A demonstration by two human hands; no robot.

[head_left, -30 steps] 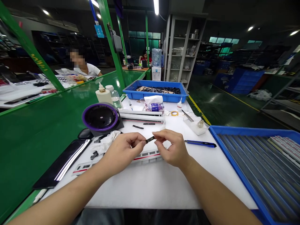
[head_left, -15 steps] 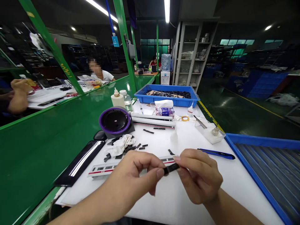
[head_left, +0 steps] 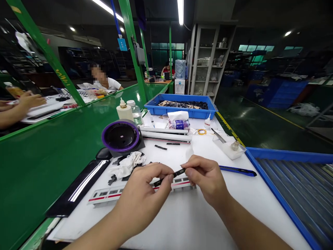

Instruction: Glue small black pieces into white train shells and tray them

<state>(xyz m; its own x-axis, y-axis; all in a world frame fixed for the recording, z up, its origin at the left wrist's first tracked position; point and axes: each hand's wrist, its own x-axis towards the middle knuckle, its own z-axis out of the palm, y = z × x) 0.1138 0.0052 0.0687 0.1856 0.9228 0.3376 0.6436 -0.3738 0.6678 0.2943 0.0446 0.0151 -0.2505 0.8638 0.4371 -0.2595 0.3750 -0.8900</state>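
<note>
Between my two hands is a narrow black strip (head_left: 179, 172), seemingly plastic. My left hand (head_left: 144, 191) pinches it with thumb and forefinger, and part of the strip shows inside that grip. The fingertips of my right hand (head_left: 208, 175) grip its other end. Below and behind the hands, a white model train car body (head_left: 106, 195) with a red stripe and window openings lies on the white table (head_left: 187, 215). My left hand hides its middle. More black pieces (head_left: 112, 180) lie around a crumpled white cloth (head_left: 128, 165).
A blue utility knife (head_left: 238, 170) lies right of my hands. Farther back are a purple-rimmed round device (head_left: 120, 136), more train bodies (head_left: 166, 136), a tissue pack (head_left: 179, 124) and a blue bin (head_left: 179, 110). A blue-edged tray (head_left: 281, 198) stands at right. Co-workers sit beyond the green partition (head_left: 52, 156).
Both hands have moved up and left with the strip, which is now tilted differently and shows more inside my left grip. The camera view has shifted slightly. A co-worker's hands at left have moved.
</note>
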